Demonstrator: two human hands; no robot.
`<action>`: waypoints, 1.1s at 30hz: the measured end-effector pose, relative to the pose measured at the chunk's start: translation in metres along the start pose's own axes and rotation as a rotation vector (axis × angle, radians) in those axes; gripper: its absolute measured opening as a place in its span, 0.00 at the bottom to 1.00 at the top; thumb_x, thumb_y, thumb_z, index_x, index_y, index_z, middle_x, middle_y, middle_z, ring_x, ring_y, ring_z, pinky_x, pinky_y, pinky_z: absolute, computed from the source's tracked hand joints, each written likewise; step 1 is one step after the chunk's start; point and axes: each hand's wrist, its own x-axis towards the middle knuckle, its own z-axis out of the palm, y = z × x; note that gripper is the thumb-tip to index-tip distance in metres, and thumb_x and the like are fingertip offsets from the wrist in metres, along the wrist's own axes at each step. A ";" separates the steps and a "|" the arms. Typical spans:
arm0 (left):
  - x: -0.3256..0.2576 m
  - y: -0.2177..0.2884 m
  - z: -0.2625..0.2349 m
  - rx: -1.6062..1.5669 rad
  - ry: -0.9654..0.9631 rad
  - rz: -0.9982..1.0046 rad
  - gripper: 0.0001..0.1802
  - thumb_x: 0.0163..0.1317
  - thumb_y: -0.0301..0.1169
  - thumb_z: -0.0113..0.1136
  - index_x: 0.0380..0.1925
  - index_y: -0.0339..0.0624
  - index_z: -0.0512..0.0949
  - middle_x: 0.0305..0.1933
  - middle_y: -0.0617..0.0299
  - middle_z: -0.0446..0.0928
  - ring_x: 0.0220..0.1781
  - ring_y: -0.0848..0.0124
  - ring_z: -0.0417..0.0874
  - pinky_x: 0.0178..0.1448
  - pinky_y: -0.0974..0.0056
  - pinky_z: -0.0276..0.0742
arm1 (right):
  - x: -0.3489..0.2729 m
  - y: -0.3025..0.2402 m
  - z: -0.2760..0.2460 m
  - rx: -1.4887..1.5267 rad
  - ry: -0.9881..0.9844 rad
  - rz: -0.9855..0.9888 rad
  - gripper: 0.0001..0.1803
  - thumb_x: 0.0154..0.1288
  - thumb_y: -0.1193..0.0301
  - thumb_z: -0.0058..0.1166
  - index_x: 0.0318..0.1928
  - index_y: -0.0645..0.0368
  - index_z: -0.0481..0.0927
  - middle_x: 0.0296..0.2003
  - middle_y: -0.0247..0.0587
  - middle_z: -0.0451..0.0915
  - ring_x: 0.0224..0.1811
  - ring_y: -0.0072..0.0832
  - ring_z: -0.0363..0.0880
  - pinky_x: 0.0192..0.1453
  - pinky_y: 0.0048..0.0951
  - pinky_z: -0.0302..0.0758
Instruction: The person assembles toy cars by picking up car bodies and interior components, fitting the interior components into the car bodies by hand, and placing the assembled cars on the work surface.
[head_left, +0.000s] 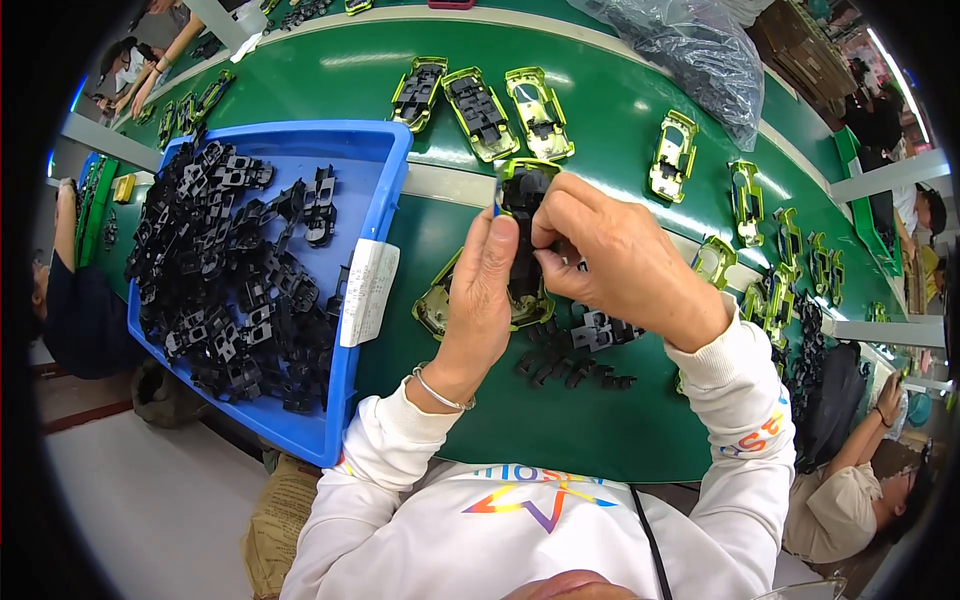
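My left hand [482, 290] is closed around the side of a yellow-green toy car shell [540, 163], turned with its hollow underside up. Black plastic interior parts [527, 265] fill the shell. My right hand [610, 250] is pinched over the shell's right side, its thumb and fingertips on the black plastic part; its fingers hide the exact contact. Another yellow-green car shell [432, 308] lies partly behind my left hand. Below the held car, several loose black plastic parts [565, 365] are spread on the green table [600, 440].
A blue bin [335, 400] heaped with black plastic parts [230, 270] stands at left, a paper label on its rim. More car shells [482, 112] lie along the far side and at right [672, 155]. A plastic bag [700, 70] sits at the back. Other people work around the table.
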 end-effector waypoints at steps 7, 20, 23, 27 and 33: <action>0.001 0.001 -0.003 -0.080 -0.031 -0.029 0.27 0.80 0.52 0.41 0.54 0.37 0.74 0.50 0.59 0.79 0.50 0.74 0.82 0.54 0.67 0.80 | -0.004 0.002 0.008 -0.002 0.079 0.017 0.11 0.54 0.81 0.63 0.35 0.60 0.74 0.34 0.39 0.76 0.31 0.37 0.82 0.33 0.33 0.78; -0.001 0.010 -0.001 -0.137 -0.111 -0.097 0.31 0.80 0.52 0.37 0.66 0.37 0.65 0.54 0.57 0.77 0.54 0.71 0.81 0.58 0.67 0.78 | -0.012 -0.007 0.013 -0.123 0.303 0.039 0.23 0.55 0.73 0.70 0.53 0.57 0.81 0.60 0.44 0.75 0.59 0.48 0.74 0.63 0.47 0.70; -0.004 0.005 -0.001 -0.131 -0.095 -0.094 0.31 0.80 0.52 0.38 0.66 0.37 0.65 0.55 0.58 0.75 0.55 0.72 0.80 0.58 0.67 0.78 | -0.017 -0.003 0.024 -0.038 0.322 0.064 0.22 0.56 0.74 0.69 0.52 0.57 0.82 0.61 0.45 0.75 0.60 0.48 0.74 0.63 0.45 0.71; -0.004 0.000 -0.006 -0.003 -0.111 -0.004 0.25 0.79 0.42 0.48 0.65 0.36 0.64 0.55 0.59 0.74 0.55 0.74 0.78 0.58 0.68 0.77 | -0.015 -0.007 0.020 0.054 0.297 0.023 0.22 0.57 0.75 0.68 0.54 0.57 0.83 0.64 0.45 0.74 0.60 0.46 0.75 0.61 0.43 0.74; -0.004 0.006 0.000 -0.028 -0.200 -0.006 0.24 0.77 0.38 0.51 0.67 0.37 0.63 0.62 0.54 0.75 0.54 0.70 0.82 0.58 0.66 0.80 | -0.022 -0.004 0.001 0.236 0.256 -0.045 0.25 0.60 0.81 0.62 0.60 0.57 0.79 0.68 0.46 0.70 0.58 0.37 0.80 0.57 0.35 0.82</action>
